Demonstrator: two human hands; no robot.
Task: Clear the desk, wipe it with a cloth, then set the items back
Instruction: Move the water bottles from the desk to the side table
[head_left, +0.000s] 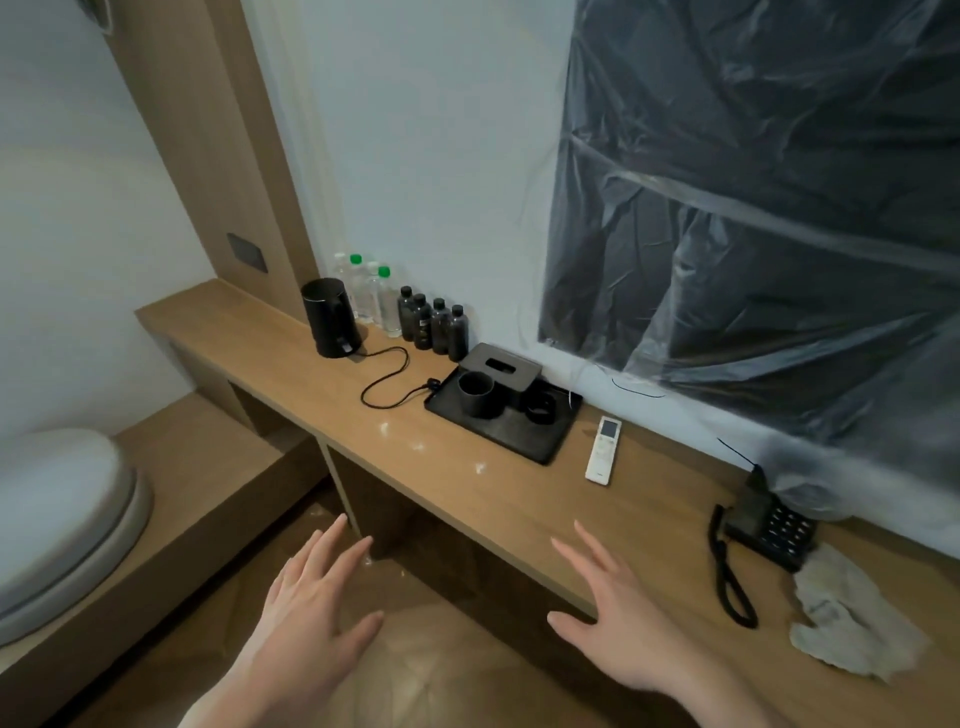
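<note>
Head view, tabletop (498, 499): still loaded; clearing not yet begun, judging by the layout.
Head view, back row: black kettle (331, 318), clear water bottles (375, 296) and dark bottles (434, 325) stand upright against the wall, probably to keep the front edge free.
Head view, kettle cord (387, 382): loops loosely across the wood to the tray.
Head view, tray (511, 441): carries a black cup (475, 394) and a tissue box (501, 370), grouped as one set.
Head view, remote (602, 451): lies flat, just right of the tray.
Head view, telephone (769, 527): far right, coiled cord hanging forward.
Head view, cloth (852, 618): crumpled beside the telephone, within the right hand's reach.
Head view, left hand (317, 597): fingers spread, holds nothing, hovering over the floor in front of the tabletop.
Head view, right hand (613, 618): fingers spread, holds nothing, at the front edge; contact cannot be told.
</note>
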